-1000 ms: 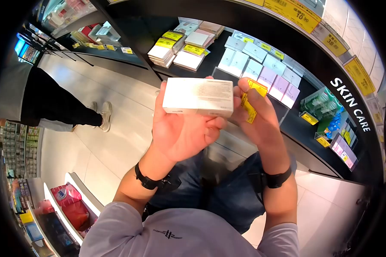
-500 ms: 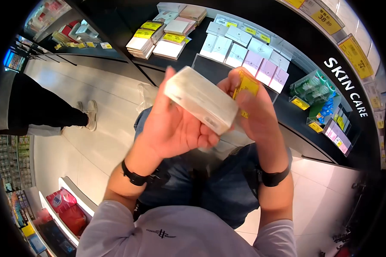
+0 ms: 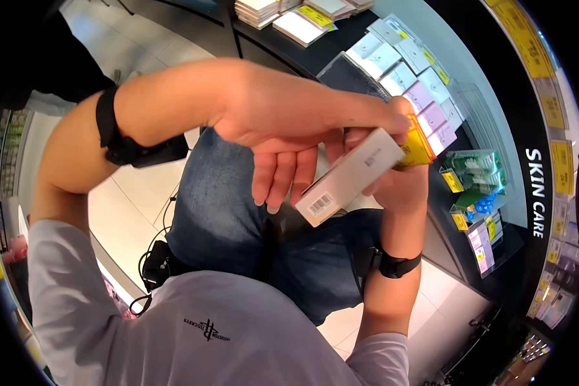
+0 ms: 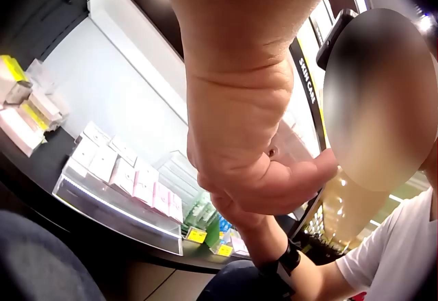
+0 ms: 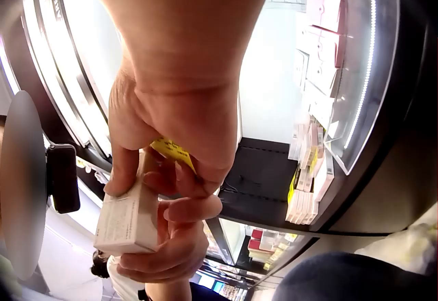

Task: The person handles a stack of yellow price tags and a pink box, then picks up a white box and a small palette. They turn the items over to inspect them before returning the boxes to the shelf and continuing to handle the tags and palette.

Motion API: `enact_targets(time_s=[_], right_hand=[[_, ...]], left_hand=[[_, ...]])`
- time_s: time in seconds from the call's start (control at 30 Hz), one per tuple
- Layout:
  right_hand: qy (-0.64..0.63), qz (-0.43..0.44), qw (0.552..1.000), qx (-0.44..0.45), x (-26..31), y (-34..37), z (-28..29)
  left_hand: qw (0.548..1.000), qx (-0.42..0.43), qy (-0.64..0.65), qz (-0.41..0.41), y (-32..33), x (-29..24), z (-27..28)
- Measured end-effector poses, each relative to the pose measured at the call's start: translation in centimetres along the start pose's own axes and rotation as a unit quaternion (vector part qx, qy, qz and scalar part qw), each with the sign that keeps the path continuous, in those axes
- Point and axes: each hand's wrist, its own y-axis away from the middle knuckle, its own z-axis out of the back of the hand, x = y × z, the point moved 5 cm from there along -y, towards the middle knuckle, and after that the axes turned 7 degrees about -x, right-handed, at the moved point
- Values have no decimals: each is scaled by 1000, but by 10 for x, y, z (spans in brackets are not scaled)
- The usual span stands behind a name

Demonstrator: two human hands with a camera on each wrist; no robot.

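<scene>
Store shelf, head view: the L hand is now turned over at the wrist, its arm swung across the front; half a sec. ago it lay palm up under the small white box. The box now tilts w/ a narrow side showing, barcode toward the camera. By the look of it, the work in hand is turning the box to view another side.

Box is in midair over the jeans, short of the shelf. L hand grips it, some fingers hanging past its lower end. R hand pinches a yellow label; per the R wrist view, its thumb is also on the box.

Readable: "SKIN CARE" on the black sign; "HOUSTON" and "ROCKETS" either side of an "R" logo on the shirt. Box print, label text & yellow price tags too small or blurred to read. No brand legible on the box.
</scene>
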Motion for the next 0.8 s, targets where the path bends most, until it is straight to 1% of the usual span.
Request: enact_targets(time_s=[0.03, 0.07, 0.1, 0.13, 0.2, 0.37, 0.5, 0.57, 0.7, 0.77, 0.8], right_hand=[[-1, -6, 1000, 4, -3, 0, -3], [-39, 3, 999, 1, -3, 1, -4], [-76, 13, 997, -3, -4, 0, -4], [-100, 13, 995, 11, -6, -1, -3], [-82, 15, 996, 13, -6, 0, -5], [-51, 48, 997, 30, -5, -2, -8], [-36, 55, 997, 45, -4, -2, -10], [-28, 62, 997, 47, -3, -1, -9], [-40, 64, 996, 51, -3, -1, -6], [-42, 64, 996, 54, -3, 0, -5], [-39, 64, 996, 51, -3, 0, -5]], left_hand=[[999, -9, -48, -24, 8, -6, -2], [994, -17, -97, -48, 11, -8, -2], [992, -23, -116, -51, 11, -10, 0], [994, -23, -109, -15, 6, -6, 1], [995, -18, -89, 47, -5, 0, 2], [992, -1, -75, 99, -12, 7, 7], [992, 11, -69, 102, -12, 9, 5], [994, -28, -93, 44, -8, 4, 4], [995, -9, -89, 41, -12, 3, 3], [993, -10, -94, 68, -12, 4, 4], [993, -9, -95, 68, -12, 4, 4]])
